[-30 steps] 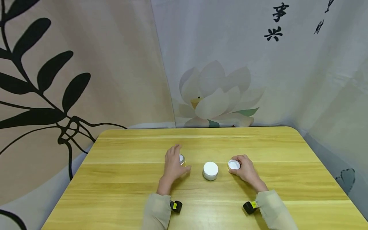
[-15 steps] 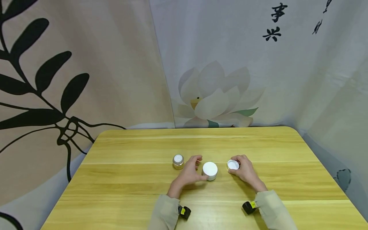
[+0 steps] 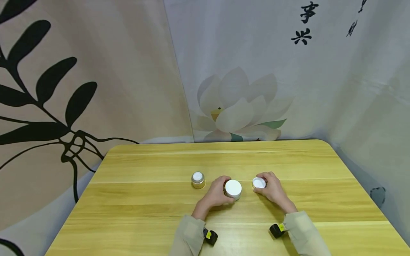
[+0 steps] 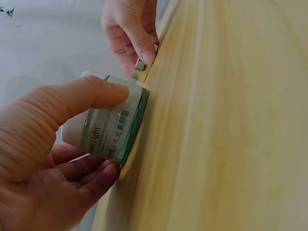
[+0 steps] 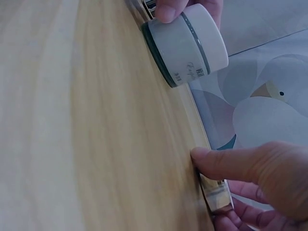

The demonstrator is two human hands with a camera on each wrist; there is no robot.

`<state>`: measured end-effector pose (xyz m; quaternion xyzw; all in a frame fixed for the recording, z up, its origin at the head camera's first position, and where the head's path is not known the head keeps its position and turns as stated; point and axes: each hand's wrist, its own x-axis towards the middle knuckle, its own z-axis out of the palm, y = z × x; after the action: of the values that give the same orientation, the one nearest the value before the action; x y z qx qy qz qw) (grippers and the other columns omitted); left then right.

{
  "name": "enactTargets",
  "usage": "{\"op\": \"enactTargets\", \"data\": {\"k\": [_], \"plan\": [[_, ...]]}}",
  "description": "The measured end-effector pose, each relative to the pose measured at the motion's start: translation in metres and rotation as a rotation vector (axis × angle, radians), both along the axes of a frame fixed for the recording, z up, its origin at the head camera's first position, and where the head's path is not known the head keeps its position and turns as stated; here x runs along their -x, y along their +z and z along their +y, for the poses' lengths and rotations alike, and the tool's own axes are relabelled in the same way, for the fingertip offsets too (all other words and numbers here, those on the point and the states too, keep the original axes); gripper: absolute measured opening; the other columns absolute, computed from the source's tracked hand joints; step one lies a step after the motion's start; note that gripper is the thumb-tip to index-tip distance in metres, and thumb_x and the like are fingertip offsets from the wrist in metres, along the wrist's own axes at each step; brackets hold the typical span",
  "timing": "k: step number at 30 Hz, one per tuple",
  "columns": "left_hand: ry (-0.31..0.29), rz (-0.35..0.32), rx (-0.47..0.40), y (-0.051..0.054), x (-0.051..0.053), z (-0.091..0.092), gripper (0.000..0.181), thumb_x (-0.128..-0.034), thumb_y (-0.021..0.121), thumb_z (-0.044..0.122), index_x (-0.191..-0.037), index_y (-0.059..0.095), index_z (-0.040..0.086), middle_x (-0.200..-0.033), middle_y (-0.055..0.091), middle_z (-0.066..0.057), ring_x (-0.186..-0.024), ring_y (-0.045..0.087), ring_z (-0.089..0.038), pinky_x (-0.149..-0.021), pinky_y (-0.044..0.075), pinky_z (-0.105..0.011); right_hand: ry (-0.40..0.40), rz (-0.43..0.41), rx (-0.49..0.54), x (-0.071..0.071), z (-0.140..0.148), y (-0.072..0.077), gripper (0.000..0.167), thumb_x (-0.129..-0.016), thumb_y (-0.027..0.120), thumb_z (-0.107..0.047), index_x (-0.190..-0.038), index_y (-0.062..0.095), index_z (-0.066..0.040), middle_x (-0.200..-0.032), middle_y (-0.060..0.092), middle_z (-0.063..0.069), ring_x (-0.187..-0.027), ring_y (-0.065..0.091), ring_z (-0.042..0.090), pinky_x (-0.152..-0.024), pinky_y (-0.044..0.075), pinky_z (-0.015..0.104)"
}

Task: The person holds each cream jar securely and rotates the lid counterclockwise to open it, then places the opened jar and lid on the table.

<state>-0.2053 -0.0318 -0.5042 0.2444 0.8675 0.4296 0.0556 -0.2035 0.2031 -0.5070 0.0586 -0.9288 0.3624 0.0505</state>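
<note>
In the middle of the table stands a white-lidded cream jar (image 3: 233,188) with a pale body and green base. My left hand (image 3: 216,193) holds it, thumb on the near side and fingers round the far side; printed lettering shows in the left wrist view on the jar's label (image 4: 110,127). To the right, my right hand (image 3: 273,188) pinches a low gold lid (image 3: 258,182) with a white inside facing up, resting on the table. The right wrist view shows its shiny gold side (image 5: 217,196) between thumb and fingers. A smaller gold jar (image 3: 198,180) with a white top stands left of the left hand.
The wooden table (image 3: 144,220) has rounded far corners. Behind it hangs a curtain (image 3: 144,71) printed with leaves, a flower and characters. A small black camera is strapped at each wrist.
My left hand has left the small gold jar, moved right and taken hold of the white-lidded cream jar. The right hand stays on the gold lid.
</note>
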Motion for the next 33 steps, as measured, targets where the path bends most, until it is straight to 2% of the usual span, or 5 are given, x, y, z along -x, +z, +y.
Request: {"op": "enactTargets", "data": {"k": [8, 13, 22, 27, 33], "plan": [[0.012, -0.015, 0.043, 0.000, 0.001, 0.002, 0.058, -0.0623, 0.083, 0.007, -0.113, 0.055, -0.001, -0.106, 0.059, -0.009, -0.100, 0.054, -0.024, -0.088, 0.045, -0.034, 0.000, -0.004, 0.006, 0.000, 0.000, 0.000, 0.046, -0.067, 0.082, -0.007, -0.106, 0.062, 0.004, -0.098, 0.054, 0.016, -0.088, 0.056, 0.030, -0.079, 0.047, 0.046], [0.013, -0.014, 0.059, 0.001, 0.000, 0.002, 0.058, -0.0620, 0.083, 0.007, -0.112, 0.056, -0.002, -0.105, 0.059, -0.010, -0.099, 0.054, -0.026, -0.088, 0.045, -0.035, 0.003, 0.002, 0.006, -0.001, -0.001, 0.001, 0.046, -0.067, 0.082, -0.007, -0.106, 0.062, 0.004, -0.098, 0.054, 0.016, -0.087, 0.056, 0.029, -0.079, 0.047, 0.045], [0.032, -0.011, 0.019, -0.002, 0.003, 0.000, 0.055, -0.0596, 0.082, 0.006, -0.108, 0.058, -0.001, -0.101, 0.060, -0.008, -0.095, 0.057, -0.023, -0.084, 0.047, -0.032, 0.018, 0.017, 0.004, 0.000, -0.001, 0.002, 0.045, -0.067, 0.082, -0.006, -0.105, 0.061, 0.004, -0.096, 0.054, 0.016, -0.086, 0.056, 0.028, -0.078, 0.047, 0.044], [0.054, -0.032, -0.039, 0.003, 0.004, -0.003, 0.057, -0.0595, 0.081, 0.004, -0.110, 0.056, -0.003, -0.104, 0.061, -0.011, -0.097, 0.058, -0.025, -0.087, 0.047, -0.035, 0.022, 0.033, 0.002, 0.000, -0.001, 0.001, 0.045, -0.066, 0.083, -0.007, -0.104, 0.062, 0.004, -0.096, 0.054, 0.016, -0.085, 0.056, 0.028, -0.076, 0.048, 0.043], [0.085, -0.058, -0.088, 0.015, 0.003, -0.006, 0.059, -0.0611, 0.081, 0.005, -0.114, 0.054, -0.002, -0.107, 0.061, -0.010, -0.096, 0.058, -0.022, -0.085, 0.048, -0.034, 0.027, 0.040, 0.004, -0.001, 0.000, 0.000, 0.046, -0.066, 0.084, -0.008, -0.104, 0.062, 0.005, -0.096, 0.054, 0.016, -0.084, 0.056, 0.029, -0.076, 0.048, 0.044]]}}
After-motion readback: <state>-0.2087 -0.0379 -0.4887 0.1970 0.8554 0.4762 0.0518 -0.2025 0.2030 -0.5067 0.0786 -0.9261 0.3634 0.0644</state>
